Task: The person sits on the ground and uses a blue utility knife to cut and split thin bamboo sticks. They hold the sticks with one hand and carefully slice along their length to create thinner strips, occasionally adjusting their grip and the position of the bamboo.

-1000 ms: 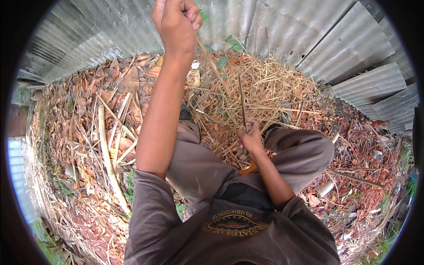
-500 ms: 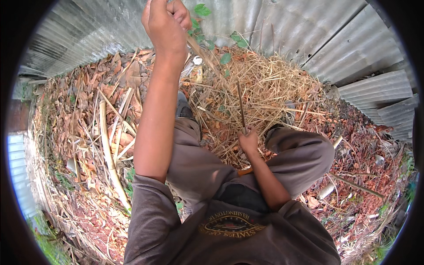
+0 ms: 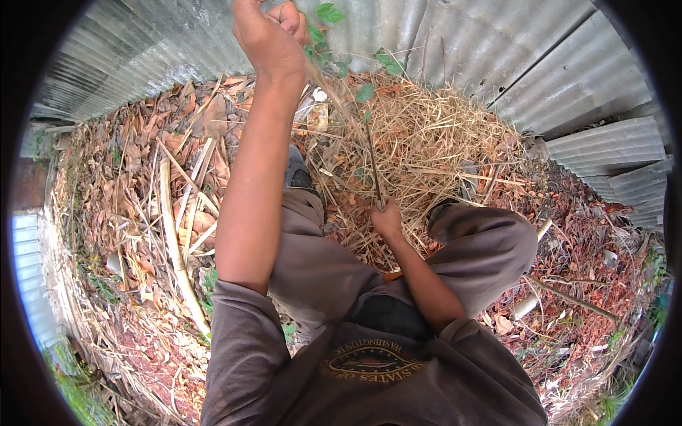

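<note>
My left hand (image 3: 270,39) is raised at the top of the view, its fingers closed round one end of a long, light brown strip (image 3: 331,91). The strip slants down and to the right, blurred along its length. My right hand (image 3: 387,219) is low between my knees, wrapped round a knife whose thin, dark blade (image 3: 373,163) points up and away. The blade's tip meets or overlaps the strip's lower part; whether they touch I cannot tell. An orange-brown piece (image 3: 392,275) shows beside my right forearm; whether it is the knife's handle is unclear.
A heap of pale, straw-like shavings (image 3: 440,135) lies ahead of my bent legs. Dry leaves (image 3: 149,135) and long pale sticks (image 3: 174,241) cover the left ground. Corrugated metal sheets (image 3: 483,42) stand beyond, with green leaves (image 3: 387,60) before them. Another stick (image 3: 575,298) lies at right.
My right hand and the knife have shifted slightly left, and the blade now leans more to the left, against or across the strip. My left hand stays nearly in place.
</note>
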A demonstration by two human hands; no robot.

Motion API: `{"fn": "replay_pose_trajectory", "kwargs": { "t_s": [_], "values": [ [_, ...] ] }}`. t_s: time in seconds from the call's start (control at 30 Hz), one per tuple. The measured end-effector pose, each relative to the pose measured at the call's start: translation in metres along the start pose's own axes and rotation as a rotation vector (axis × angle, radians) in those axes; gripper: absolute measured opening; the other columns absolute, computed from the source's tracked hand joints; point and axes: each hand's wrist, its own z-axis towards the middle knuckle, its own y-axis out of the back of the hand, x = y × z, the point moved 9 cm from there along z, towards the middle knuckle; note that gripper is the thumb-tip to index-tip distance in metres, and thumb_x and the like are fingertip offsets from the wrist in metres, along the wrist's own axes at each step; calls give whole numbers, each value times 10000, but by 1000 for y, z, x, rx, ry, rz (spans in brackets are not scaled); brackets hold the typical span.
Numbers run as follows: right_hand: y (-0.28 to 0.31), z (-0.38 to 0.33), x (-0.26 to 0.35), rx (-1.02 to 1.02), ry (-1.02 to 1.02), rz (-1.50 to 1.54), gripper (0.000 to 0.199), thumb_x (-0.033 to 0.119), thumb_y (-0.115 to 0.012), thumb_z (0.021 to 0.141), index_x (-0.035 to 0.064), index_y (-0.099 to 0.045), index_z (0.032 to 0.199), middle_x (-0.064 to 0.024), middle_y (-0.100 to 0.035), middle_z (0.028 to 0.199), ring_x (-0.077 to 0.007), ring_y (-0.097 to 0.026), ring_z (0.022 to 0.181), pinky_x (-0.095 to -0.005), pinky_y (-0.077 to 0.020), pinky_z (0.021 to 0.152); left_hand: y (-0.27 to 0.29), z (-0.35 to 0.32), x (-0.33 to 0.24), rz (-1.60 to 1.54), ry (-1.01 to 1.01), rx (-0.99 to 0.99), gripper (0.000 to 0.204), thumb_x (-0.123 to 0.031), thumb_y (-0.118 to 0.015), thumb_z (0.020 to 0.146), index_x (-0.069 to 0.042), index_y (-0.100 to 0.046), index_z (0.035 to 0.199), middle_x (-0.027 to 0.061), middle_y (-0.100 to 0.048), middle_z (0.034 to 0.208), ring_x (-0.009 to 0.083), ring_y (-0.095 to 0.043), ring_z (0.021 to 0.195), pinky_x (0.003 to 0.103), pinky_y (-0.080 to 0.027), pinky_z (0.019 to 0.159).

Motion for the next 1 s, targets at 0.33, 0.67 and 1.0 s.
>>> {"fn": "replay_pose_trajectory", "kwargs": {
  "t_s": [0.33,0.67,1.0],
  "values": [
    [55,-46,153,-111,395,395,317,72,-648,776,13,-507,1054,-128,-614,732,-205,-585,595,-333,-465,575,45,11,-14,93,-5,-244,477,-571,-406,934,-97,-438,890,-30,-279,466,97,-262,380,259,-184,390],
    [45,-6,125,-118,269,144,279,60,-609,767,-2,-509,1020,-82,-541,661,-166,-531,578,-309,-433,540,22,10,16,140,30,-115,499,-627,-408,926,-132,-425,871,-63,-237,476,82,-249,364,244,-181,358],
    [-2,-13,-29,-64,54,31,182,47,-587,819,23,-527,990,-26,-536,709,-117,-501,572,-286,-411,535,-11,-4,-5,587,-369,-112,263,-211,-393,992,-23,-448,1169,6,-390,722,110,-410,616,258,-360,532]
  ]
}}
